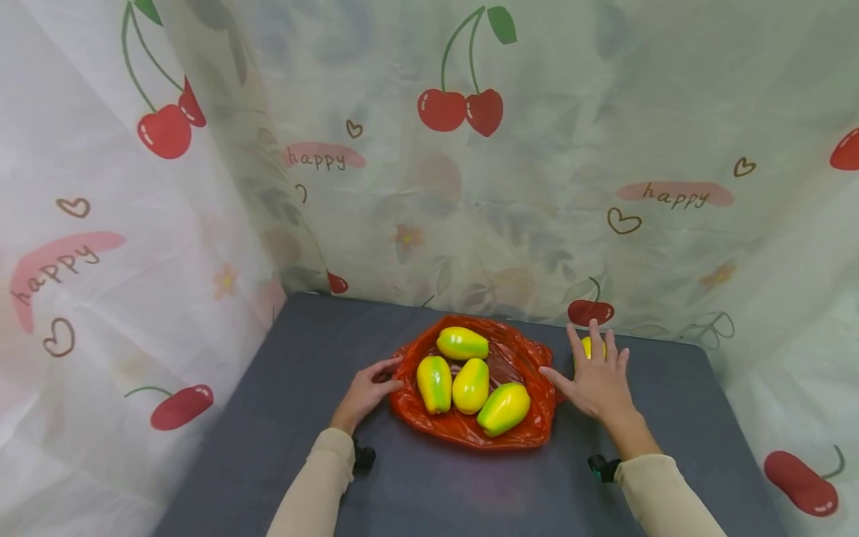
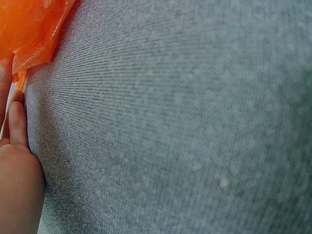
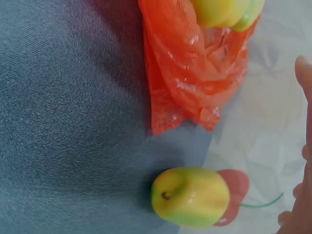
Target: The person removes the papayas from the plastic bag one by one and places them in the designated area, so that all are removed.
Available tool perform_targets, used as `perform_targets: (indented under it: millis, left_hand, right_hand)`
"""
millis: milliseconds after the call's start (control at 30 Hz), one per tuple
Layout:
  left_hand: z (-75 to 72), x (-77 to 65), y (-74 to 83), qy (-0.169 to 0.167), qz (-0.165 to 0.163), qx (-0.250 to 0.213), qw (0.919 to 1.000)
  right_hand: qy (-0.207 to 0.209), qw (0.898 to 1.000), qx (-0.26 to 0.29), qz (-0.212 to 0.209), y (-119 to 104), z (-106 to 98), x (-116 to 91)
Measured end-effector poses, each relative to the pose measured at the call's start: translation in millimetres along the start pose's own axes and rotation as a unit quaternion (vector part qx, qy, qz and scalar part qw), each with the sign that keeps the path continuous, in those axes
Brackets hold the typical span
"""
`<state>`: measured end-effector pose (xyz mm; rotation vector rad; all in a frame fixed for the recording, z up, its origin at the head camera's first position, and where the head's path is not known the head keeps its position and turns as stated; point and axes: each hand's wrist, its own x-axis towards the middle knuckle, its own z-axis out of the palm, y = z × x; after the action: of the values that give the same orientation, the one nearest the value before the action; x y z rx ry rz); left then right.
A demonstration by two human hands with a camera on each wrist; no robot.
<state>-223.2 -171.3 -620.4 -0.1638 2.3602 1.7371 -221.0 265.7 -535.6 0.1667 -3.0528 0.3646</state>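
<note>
A red plastic bag [image 1: 530, 440] lies with its mouth spread wide, several glossy yellow-green papayas [image 1: 505, 410] resting in it. At the bag's left edge is my left hand [image 1: 365, 391], its thumb and fingers holding the rim; in the left wrist view a strip of the bag [image 2: 34, 29] runs between the fingers [image 2: 18, 124]. My right hand [image 1: 600, 384] hovers to the right of the bag with fingers spread, holding nothing. Behind its fingers, partly hidden, another papaya [image 1: 587, 347] sits outside the bag; the right wrist view shows this loose papaya [image 3: 190, 196] whole.
A dark grey tabletop [image 1: 268, 447] carries everything. White curtains [image 1: 376, 60] printed with cherries, hearts and the word "happy" hang behind the table and along both sides, close to its back edge.
</note>
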Motion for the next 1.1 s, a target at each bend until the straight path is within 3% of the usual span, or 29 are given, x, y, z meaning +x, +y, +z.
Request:
perform_targets:
  millis: [333,767,1100]
  left_hand:
    - [-0.3,-0.8,-2.0,-0.003,0.001,0.004,1.0000]
    - [-0.9,-2.5,-2.5,0.001,-0.002,0.005,1.0000]
    - [1.0,-3.0,0.2,0.001,-0.004,0.006,1.0000]
  right_hand:
    - [0.019,0.998,-0.023,-0.062,-24.4,-0.7,-7.1]
    - [-0.023,0.990,-0.024,-0.135,-59.6,2.7,-16.4]
    - [-0.073,0.977,0.050,-0.195,-72.2,6.4,-19.4]
